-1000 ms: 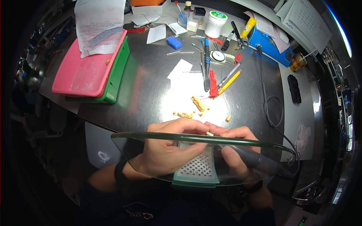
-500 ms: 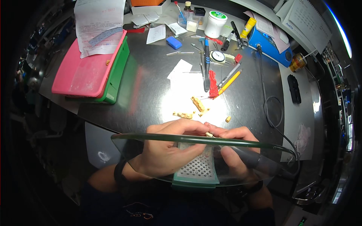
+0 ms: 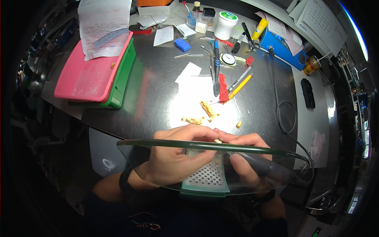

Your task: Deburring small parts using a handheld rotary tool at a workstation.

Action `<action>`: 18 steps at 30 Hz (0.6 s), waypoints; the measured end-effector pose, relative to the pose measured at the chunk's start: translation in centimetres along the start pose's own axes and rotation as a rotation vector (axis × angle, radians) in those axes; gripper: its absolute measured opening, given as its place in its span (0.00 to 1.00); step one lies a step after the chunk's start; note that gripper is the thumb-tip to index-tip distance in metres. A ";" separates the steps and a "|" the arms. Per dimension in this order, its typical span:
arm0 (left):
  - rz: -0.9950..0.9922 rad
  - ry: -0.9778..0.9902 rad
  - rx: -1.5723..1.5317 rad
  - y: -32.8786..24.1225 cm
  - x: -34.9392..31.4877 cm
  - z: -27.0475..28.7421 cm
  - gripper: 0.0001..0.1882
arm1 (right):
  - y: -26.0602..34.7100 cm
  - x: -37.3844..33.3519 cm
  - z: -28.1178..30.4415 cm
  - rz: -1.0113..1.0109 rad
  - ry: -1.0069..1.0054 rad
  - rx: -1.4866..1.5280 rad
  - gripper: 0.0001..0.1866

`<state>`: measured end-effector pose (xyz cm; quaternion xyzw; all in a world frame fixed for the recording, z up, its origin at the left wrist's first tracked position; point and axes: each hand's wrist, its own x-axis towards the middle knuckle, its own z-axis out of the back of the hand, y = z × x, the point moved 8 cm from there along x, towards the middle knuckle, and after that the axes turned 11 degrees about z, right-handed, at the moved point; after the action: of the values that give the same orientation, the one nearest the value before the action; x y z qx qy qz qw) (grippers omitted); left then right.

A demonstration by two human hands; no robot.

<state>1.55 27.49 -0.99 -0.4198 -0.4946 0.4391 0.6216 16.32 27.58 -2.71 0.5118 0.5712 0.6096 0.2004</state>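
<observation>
At the near glass shield, your left hand pinches the cream piece, shifted slightly left; right hand wraps the grey handpiece. Likely just fine repositioning.

Compared with a second ago, we hold the small cream piece a little farther toward nine o'clock, and less of it shows above the rim of the glass shield. Our right hand also shifts slightly toward nine, thumb included. Since half a second ago, the rim's nine-o'clock end lifts faintly toward twelve.
</observation>
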 end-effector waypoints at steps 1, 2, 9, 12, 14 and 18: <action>-0.001 0.000 0.000 0.0 0.0 0.0 0.13 | 0.0 0.0 0.1 0.001 0.001 0.000 0.13; -0.001 -0.001 -0.014 -0.1 0.0 0.0 0.13 | 0.2 0.1 0.0 0.025 0.029 -0.021 0.13; 0.009 0.001 -0.030 0.3 0.0 0.0 0.12 | 0.5 0.3 -0.2 0.044 0.044 -0.046 0.12; -0.002 -0.001 -0.027 0.4 0.0 0.0 0.13 | 0.2 0.1 -0.1 -0.012 -0.015 0.003 0.12; 0.003 0.001 -0.032 0.3 0.0 0.0 0.13 | 0.3 0.1 -0.1 -0.001 0.000 -0.016 0.12; 0.004 -0.002 -0.024 0.3 0.0 0.0 0.13 | 0.6 0.3 -0.2 0.015 0.015 -0.038 0.12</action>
<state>1.53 27.59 -1.26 -0.4278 -0.4997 0.4346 0.6151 16.24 27.53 -2.00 0.5074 0.5573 0.6256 0.2014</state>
